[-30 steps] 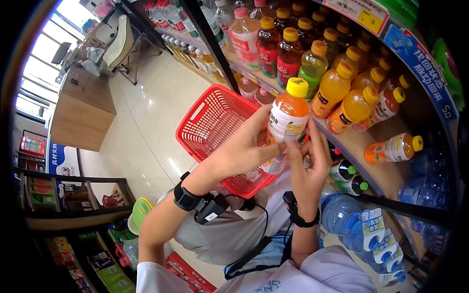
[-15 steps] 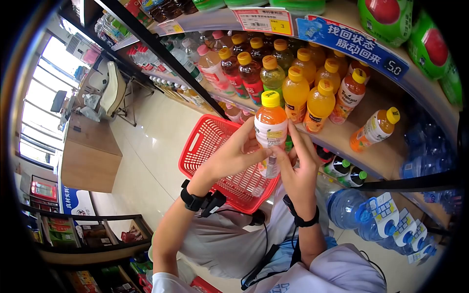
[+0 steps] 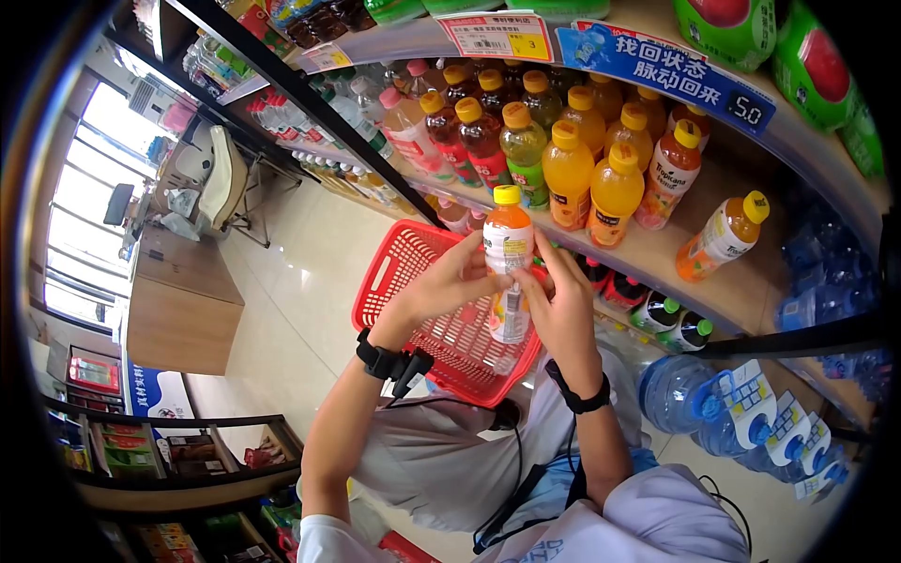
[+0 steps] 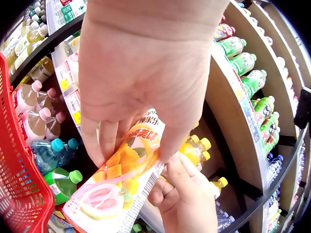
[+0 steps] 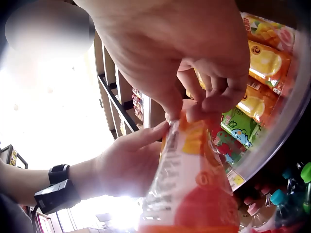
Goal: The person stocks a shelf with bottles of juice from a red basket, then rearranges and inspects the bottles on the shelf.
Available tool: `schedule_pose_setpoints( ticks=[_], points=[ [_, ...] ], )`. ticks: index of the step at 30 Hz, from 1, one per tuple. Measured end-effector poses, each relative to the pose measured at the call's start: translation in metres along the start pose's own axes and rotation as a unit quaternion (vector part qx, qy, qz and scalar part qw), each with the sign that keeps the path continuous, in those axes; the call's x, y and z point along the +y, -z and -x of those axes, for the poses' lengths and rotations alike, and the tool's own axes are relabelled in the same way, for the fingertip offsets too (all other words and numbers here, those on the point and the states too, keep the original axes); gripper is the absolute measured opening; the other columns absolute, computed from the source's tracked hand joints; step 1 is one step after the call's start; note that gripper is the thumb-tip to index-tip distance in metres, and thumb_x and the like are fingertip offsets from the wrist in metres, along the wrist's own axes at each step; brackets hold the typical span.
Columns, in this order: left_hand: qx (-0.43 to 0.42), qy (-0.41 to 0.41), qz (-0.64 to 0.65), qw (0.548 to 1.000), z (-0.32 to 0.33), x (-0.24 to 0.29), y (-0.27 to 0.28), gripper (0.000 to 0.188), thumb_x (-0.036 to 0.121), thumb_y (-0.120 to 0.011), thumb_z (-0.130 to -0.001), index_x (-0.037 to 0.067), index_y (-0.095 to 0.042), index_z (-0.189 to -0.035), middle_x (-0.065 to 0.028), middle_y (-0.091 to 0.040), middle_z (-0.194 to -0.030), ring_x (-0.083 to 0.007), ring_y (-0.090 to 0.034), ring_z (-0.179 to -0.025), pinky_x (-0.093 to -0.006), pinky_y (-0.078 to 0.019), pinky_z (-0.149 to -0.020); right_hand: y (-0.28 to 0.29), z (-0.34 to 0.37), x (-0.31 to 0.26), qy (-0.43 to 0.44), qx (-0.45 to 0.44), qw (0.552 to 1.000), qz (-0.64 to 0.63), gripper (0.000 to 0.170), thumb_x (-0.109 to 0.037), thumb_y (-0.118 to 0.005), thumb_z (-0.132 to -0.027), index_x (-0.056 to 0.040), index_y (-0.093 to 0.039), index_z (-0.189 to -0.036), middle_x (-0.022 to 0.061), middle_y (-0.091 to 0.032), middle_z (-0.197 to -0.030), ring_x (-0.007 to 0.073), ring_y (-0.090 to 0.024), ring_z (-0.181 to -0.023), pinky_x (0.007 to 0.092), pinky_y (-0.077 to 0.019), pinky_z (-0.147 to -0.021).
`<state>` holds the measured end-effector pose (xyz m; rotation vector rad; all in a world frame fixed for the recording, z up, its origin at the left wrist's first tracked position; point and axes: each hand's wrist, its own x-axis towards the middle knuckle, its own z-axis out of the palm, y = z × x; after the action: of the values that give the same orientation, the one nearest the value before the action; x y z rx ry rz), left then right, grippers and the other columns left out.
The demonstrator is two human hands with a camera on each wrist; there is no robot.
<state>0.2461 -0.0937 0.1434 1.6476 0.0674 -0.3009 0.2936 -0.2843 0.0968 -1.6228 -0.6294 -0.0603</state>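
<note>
Both hands hold a bottle of orange juice drink (image 3: 508,246) with a yellow cap, upright and label toward the head camera. My left hand (image 3: 443,289) grips its left side, thumb across the front. From the right, my right hand (image 3: 566,305) holds the label's edge between thumb and curled fingers, the two thumbs close together. In the left wrist view the bottle's fruit-printed label (image 4: 114,187) shows grapefruit and mango pictures. A red plastic basket (image 3: 373,274) is below and behind the bottle in the head view.
Juice bottles (image 3: 568,178) stand in rows on the shelf ahead, with one orange bottle (image 3: 721,236) apart at the right. Large water bottles (image 3: 671,389) sit low at the right. A wooden counter (image 3: 183,324) and a chair (image 3: 223,178) are at the left.
The head view has swung, showing more of the upper shelf. The bottle and both hands now appear farther from the head camera; both hands keep their hold.
</note>
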Motion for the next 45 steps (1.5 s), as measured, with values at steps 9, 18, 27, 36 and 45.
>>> schedule_pose_setpoints(
  ticks=[9,18,27,36,45],
  points=[
    [0.018,0.022,-0.324,0.946,-0.009,-0.069,0.019,0.071,0.008,-0.082,-0.077,0.002,-0.041,-0.135,-0.0173,-0.061,-0.132,-0.0305,-0.062,-0.121,-0.0416,-0.0502,-0.1,-0.036,0.01,0.032,-0.041,-0.061,0.997,-0.018,0.058,-0.019,-0.083,-0.079,0.0011,-0.058,-0.128,0.0216,-0.07,-0.108,0.0377,-0.069,-0.103,0.0437,-0.0538,-0.087],
    [-0.131,0.138,-0.393,0.9,-0.002,-0.129,0.027,0.08,0.025,-0.077,-0.082,0.008,-0.04,-0.151,-0.0239,-0.062,-0.134,-0.0402,-0.06,-0.123,-0.0455,-0.0483,-0.104,-0.082,0.067,0.139,-0.088,-0.162,0.981,0.067,0.05,-0.012,-0.08,-0.075,-0.0041,-0.059,-0.119,0.0218,-0.07,-0.109,0.0423,-0.066,-0.104,0.0504,-0.0545,-0.083],
    [-0.16,0.205,-0.413,0.873,-0.012,-0.154,0.01,0.064,0.039,-0.065,-0.094,0.011,-0.045,-0.148,-0.0203,-0.065,-0.131,-0.0379,-0.062,-0.121,-0.0448,-0.0498,-0.101,-0.084,0.091,0.157,-0.107,-0.259,0.928,0.244,0.044,-0.009,-0.072,-0.081,-0.0101,-0.061,-0.123,0.0189,-0.071,-0.098,0.04,-0.068,-0.098,0.0497,-0.0555,-0.081],
    [-0.213,0.147,-0.48,0.838,-0.02,-0.215,0.017,0.056,0.035,-0.058,-0.096,0.003,-0.051,-0.141,-0.0252,-0.063,-0.131,-0.0412,-0.059,-0.123,-0.0465,-0.0475,-0.103,-0.112,0.122,0.194,-0.003,-0.183,0.934,0.307,0.016,-0.01,-0.058,-0.081,-0.0075,-0.072,-0.072,0.0153,-0.071,-0.077,0.0357,-0.069,-0.079,0.045,-0.0547,-0.075],
    [-0.037,-0.03,-0.445,0.894,-0.012,-0.039,-0.053,0.047,0.019,-0.059,-0.097,0.0,-0.051,-0.139,-0.0256,-0.065,-0.125,-0.0402,-0.063,-0.117,-0.045,-0.0507,-0.099,-0.093,0.1,0.195,0.048,-0.158,0.979,0.122,0.025,-0.012,-0.062,-0.088,-0.0025,-0.067,-0.111,0.0213,-0.069,-0.108,0.0384,-0.066,-0.106,0.0484,-0.0532,-0.091]
  ],
)
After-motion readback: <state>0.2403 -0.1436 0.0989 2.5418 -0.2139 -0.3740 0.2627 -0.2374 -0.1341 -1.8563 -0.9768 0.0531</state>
